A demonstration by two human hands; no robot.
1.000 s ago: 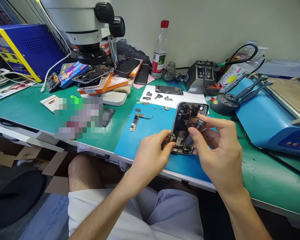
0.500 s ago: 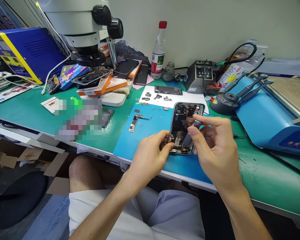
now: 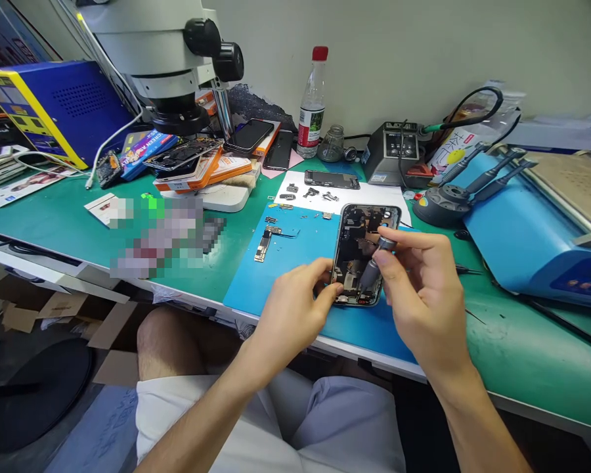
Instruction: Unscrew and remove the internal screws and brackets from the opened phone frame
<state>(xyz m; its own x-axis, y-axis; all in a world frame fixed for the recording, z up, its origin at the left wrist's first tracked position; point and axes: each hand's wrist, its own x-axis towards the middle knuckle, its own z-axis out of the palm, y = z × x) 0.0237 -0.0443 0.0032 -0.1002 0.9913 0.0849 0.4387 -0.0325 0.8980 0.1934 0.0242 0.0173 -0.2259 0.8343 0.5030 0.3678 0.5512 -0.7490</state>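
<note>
Green table (image 3: 54,217), blue mat (image 3: 295,263) under both grips. Against a second ago there is almost no change. The opened phone (image 3: 362,243) stays flat on the mat, shifted only slightly. The left hand (image 3: 295,309) grip still pinches its lower left edge. The right hand (image 3: 423,295) grip is still pressed together on the screwdriver (image 3: 374,263), tip down in the phone's lower half; likely the same spot being worked.

Containers:
- The phone shell holds dark boards and flex cables.
- The plastic bottle (image 3: 312,105), red cap on, stands well beyond the grips; contents unclear.
- The glass jar (image 3: 333,143) just beside it looks empty.
</note>
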